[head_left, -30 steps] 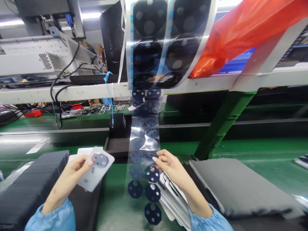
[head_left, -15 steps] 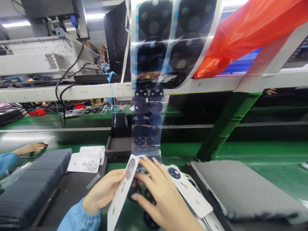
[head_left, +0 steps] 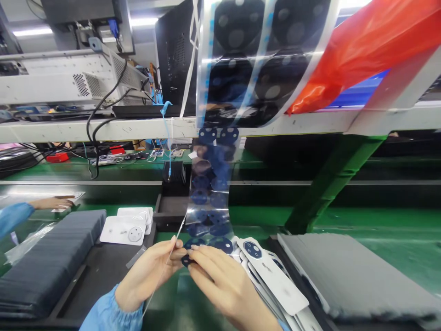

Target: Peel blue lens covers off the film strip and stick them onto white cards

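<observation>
My left hand (head_left: 148,273) grips a thin white phone back panel (head_left: 181,225), turned almost edge-on so its faces hardly show. Its fingertips meet those of my right hand (head_left: 227,280), which is closed at the lower end of a clear film strip (head_left: 210,215) carrying dark round camera-lens stickers. One dark sticker (head_left: 186,261) shows between the two hands; whether it is still on the film I cannot tell. Right of my right hand lies a stack of white phone back panels (head_left: 275,276), the top one with a dark lens sticker on its camera circle.
At left, more white panels (head_left: 119,230) lie on a black tray, beside a row of dark grey sheets (head_left: 51,262). Another person's hand (head_left: 51,202) reaches in there. A grey padded slab (head_left: 351,271) lies at right. A white beam (head_left: 148,129) crosses above.
The panel in my left hand has turned from showing its face to nearly edge-on. My right hand's spread fingers have closed on the film strip, whose lower end is now up at the hands.
</observation>
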### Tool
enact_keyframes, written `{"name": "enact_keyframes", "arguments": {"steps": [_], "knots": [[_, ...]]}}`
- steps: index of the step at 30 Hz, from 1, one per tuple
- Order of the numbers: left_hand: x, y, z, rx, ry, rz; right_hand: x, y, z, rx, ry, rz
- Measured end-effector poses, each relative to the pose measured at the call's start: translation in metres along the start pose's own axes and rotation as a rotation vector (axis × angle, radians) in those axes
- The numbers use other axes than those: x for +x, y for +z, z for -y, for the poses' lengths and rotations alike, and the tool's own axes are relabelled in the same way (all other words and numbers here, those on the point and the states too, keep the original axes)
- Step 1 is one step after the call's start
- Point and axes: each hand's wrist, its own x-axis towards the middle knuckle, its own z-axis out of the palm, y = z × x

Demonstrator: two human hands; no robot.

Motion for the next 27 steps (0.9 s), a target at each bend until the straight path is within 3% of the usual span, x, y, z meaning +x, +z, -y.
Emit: {"name": "enact_keyframes", "arguments": {"steps": [5,11,14,19,27], "knots": [[-0.003,0.007,-0.001,0.01,0.025,0.005,-0.006,0.007,-0.003,0.037,0.198,-0.032],[-0.009,0.018,-0.005,0.05,0.029,0.008,-0.007,0.007,-0.006,0.032,0.084,-0.054],[-0.01,0.017,-0.005,0.086,0.036,-0.009,-0.007,0.01,-0.003,0.091,0.163,-0.081],[-0.016,0.013,-0.009,0.321,0.06,-0.029,-0.007,0.012,0.002,0.19,0.308,-0.037],[-0.015,0.012,-0.011,0.211,0.034,0.033,-0.007,0.011,0.002,0.081,0.165,-0.119]]}}
